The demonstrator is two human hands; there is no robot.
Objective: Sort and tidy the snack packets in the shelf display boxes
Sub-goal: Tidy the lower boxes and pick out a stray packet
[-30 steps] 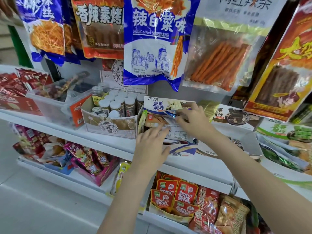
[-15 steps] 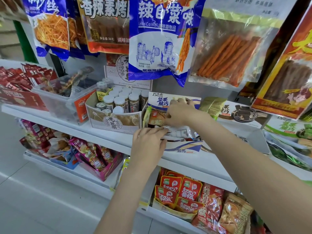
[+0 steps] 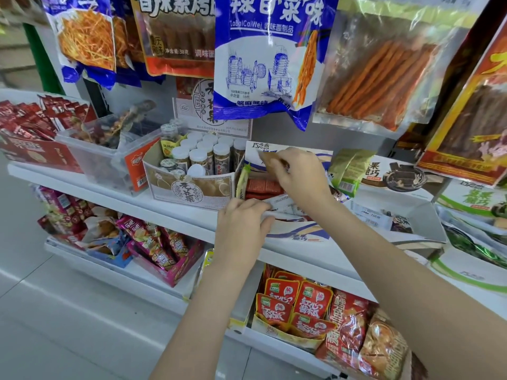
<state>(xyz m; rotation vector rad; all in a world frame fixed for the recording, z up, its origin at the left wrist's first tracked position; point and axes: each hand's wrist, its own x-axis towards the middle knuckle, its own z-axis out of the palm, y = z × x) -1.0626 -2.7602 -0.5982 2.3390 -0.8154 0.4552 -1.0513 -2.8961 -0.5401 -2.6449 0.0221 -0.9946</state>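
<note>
A white and blue display box (image 3: 297,232) stands on the middle shelf, holding red-brown snack packets (image 3: 262,185) lying stacked inside. My left hand (image 3: 241,229) grips the box's front wall, fingers curled over its rim onto a white packet. My right hand (image 3: 295,174) reaches into the box from above and pinches a brownish packet (image 3: 270,160) near the upright back flap. The rest of the box's contents are hidden behind my hands.
Left of the box is a carton of white-capped jars (image 3: 197,160), then a clear plastic bin (image 3: 109,157) and a red box (image 3: 33,149). A second white display box (image 3: 397,215) sits right. Big snack bags (image 3: 263,58) hang just above. More packets (image 3: 296,305) fill the lower shelf.
My right hand has shifted deeper and to the back of the box, lifting a brownish packet there. My left hand has stayed on the box's front rim. The view moved slightly closer.
</note>
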